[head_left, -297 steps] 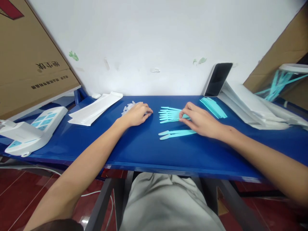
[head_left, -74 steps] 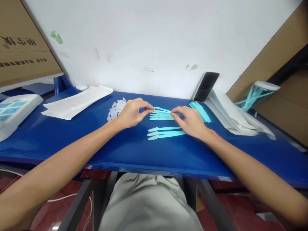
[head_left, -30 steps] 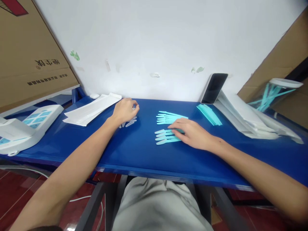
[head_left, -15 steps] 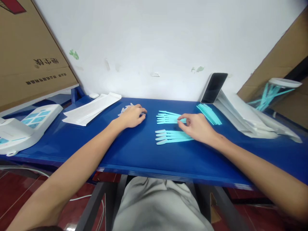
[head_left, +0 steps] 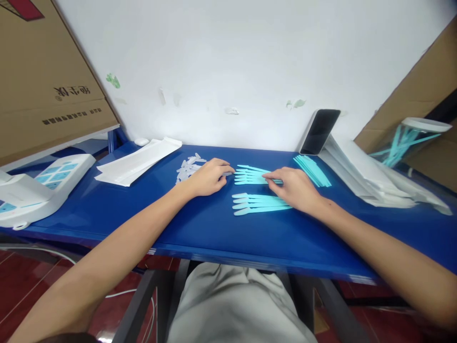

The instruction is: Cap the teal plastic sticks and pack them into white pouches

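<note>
Turquoise eyebrow razors lie in two groups on the blue table (head_left: pixel 200 224). At the far group of razors (head_left: pixel 250 175), my right hand (head_left: pixel 296 188) pinches the handle end of one between thumb and forefinger. My left hand (head_left: pixel 210 177) is closed at the opposite, blade end, with a small translucent cap (head_left: pixel 227 174) showing at its fingertips, close to the razor tips. A loose heap of translucent caps (head_left: pixel 187 168) lies behind my left wrist. Nearer to me, the other razors (head_left: pixel 262 204) have whitish caps over their ends; my right hand hides part of their handles.
A stack of turquoise razors (head_left: pixel 312 170) lies beyond my right hand, near a leaning phone (head_left: pixel 319 131) and white packets (head_left: pixel 367 176). White trays (head_left: pixel 139 162) and a white device (head_left: pixel 46 190) stand left. A clear tub (head_left: pixel 403 140) holds more razors at right.
My left hand has moved right from the cap heap to the razor tips, with a cap now at its fingers. The heap is more exposed. My right hand stays at the far razors.
</note>
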A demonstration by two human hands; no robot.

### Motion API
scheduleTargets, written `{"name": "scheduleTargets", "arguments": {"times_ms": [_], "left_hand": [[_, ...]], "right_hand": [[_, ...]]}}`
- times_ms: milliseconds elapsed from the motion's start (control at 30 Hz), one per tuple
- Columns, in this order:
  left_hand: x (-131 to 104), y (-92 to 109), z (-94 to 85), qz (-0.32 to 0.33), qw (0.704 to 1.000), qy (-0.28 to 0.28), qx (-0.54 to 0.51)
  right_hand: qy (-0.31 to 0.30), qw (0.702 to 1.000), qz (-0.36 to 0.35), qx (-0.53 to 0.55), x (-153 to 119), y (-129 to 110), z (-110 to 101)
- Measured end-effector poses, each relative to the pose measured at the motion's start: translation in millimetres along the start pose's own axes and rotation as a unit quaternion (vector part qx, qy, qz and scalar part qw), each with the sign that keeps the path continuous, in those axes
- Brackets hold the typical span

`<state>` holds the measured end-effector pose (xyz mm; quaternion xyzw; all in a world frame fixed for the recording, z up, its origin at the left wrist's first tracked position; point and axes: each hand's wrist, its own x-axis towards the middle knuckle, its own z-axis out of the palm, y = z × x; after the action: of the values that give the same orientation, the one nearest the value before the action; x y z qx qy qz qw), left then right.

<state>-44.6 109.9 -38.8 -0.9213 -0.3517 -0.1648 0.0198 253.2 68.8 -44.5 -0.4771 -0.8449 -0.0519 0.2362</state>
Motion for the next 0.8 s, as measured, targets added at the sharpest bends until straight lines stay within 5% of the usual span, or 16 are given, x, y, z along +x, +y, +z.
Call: {"name": "scheduleTargets", "arguments": {"times_ms": [233,433,800], "left_hand": [[1.1,-1.3,-0.5,-0.013,0.999,-0.024,0.018],[2.7,6.1,-2.8,-0.005,1.0,-0.025,0.003],[4.4,12.7,-9.1,-0.031,0.987,-0.066,0.141]], "right_hand": [[-0.059,0.998,-0.036,0.002,-0.2,-0.3,0.4],[-0.049,0.995,-0.068,0.045,0.5,0.4,2.1],[-0.074,0.993,-0.079,0.044,1.7,2.3,2.8]]}}
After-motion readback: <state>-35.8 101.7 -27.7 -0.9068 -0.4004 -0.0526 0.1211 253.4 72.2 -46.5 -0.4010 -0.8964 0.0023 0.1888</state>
